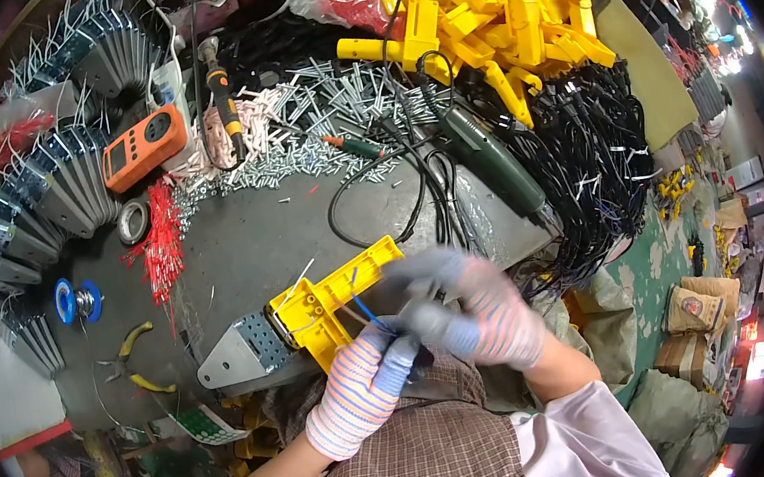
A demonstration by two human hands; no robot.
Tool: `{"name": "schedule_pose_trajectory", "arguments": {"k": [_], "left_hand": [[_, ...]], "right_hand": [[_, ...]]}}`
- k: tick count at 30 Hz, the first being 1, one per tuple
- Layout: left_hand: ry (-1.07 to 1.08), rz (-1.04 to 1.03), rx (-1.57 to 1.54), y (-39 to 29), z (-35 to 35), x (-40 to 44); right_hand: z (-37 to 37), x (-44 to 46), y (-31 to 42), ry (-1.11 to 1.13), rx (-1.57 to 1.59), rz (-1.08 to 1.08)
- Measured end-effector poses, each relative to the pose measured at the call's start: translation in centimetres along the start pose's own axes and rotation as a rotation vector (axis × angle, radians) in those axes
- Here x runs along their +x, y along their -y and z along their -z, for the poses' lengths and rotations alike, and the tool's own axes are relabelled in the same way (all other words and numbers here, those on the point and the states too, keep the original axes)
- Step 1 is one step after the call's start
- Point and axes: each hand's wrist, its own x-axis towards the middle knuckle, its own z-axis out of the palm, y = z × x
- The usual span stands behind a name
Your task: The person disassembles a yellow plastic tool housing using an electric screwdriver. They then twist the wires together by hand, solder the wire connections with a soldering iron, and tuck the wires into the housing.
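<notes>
A yellow plastic housing (305, 319) lies at the table's front edge, joined to a grey metal plate with holes (249, 349). From the housing a blue wire (366, 309) and a brownish wire run toward my hands. My left hand (361, 397), in a striped glove, is closed in a pinch on the blue wire. My right hand (492, 311), in a matching glove, is right beside it; motion smears its fingers, so its grip is unclear. Something dark below the fingers is mostly hidden.
Yellow-handled cutters (141, 359), a solder spool (78, 300) and red ties (162, 248) lie left. Behind are an orange meter (143, 148), loose screws (344, 103) and a green power screwdriver (490, 158). Yellow housings (479, 14) and black cables (592, 156) fill the right.
</notes>
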Motion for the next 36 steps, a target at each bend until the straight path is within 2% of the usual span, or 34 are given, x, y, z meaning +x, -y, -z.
{"name": "schedule_pose_trajectory", "arguments": {"k": [2,3,4,5,6,8,10,12,14,16,18,20,21,22,24,29,31,32,34,35,36], "left_hand": [[-0.04,-0.071,0.106,2.1,0.5,-0.4],[-0.041,-0.08,0.112,0.7,0.9,-0.4],[0.025,0.004,0.25,-0.6,2.3,-0.7],[0.036,0.119,0.258,-1.7,3.7,-1.4],[0.051,0.234,0.264,-2.7,5.0,-2.0],[-0.216,0.274,-0.141,-4.5,6.1,-2.8],[-0.303,0.079,-0.244,-4.4,6.7,-2.0],[-0.293,0.097,-0.29,-4.7,5.6,-0.4],[-0.275,0.065,-0.329,-3.6,5.1,0.4],[-0.367,0.068,-0.537,-3.2,4.9,0.9],[-0.456,0.115,-0.599,-3.6,5.2,1.5],[-0.694,-0.13,-0.586,-3.6,6.4,1.8],[-0.668,-0.181,-0.387,-3.5,6.6,0.8],[-0.673,-0.174,-0.383,-3.6,6.6,0.7],[-0.587,-0.465,0.843,-3.8,6.1,0.6],[-0.632,-0.354,0.672,-2.3,5.2,1.1],[-0.526,-0.273,0.24,-2.2,5.4,1.2],[-0.532,-0.273,0.246,-2.2,5.5,1.1],[-0.471,-0.089,-0.185,-2.2,5.6,0.8],[-0.431,-0.044,-0.318,-2.8,5.7,0.9],[-0.431,-0.044,-0.317,-2.9,6.0,0.9]], "right_hand": [[-2.1,1.5,0.6,0.15,0.065,0.238],[-2.4,1.8,0.8,0.195,0.212,0.02],[-2.6,2.2,1.1,0.244,0.353,-0.199],[-3.4,2.0,0.6,0.211,0.626,-0.266],[-3.6,2.1,-0.4,0.24,0.683,-0.215],[-3.4,2.2,-0.3,0.33,0.795,-0.389],[-3.4,2.2,-0.2,0.4,0.809,-0.427],[-3.7,2.3,-0.3,0.47,0.821,-0.46],[-4.1,1.8,-0.6,0.335,0.767,-0.382],[-4.0,2.0,-0.3,0.285,0.746,-0.424],[-4.2,2.0,-0.9,0.15,0.574,-0.285],[-4.6,2.0,-1.1,0.13,0.628,-0.32],[-4.7,2.1,-1.2,0.127,0.689,-0.346],[-4.8,2.1,-1.3,0.124,0.75,-0.374],[-5.0,2.4,-1.0,0.14,0.779,-0.402],[-5.1,2.8,-0.2,0.192,0.784,-0.389],[-5.8,2.4,-1.0,0.208,0.755,-0.338],[-6.1,2.4,-1.3,0.214,0.723,-0.288],[-5.8,2.7,-1.0,0.195,0.659,-0.243],[-5.3,2.8,-0.7,0.213,0.528,-0.243],[-4.9,3.0,-0.4,0.229,0.395,-0.243]]}}
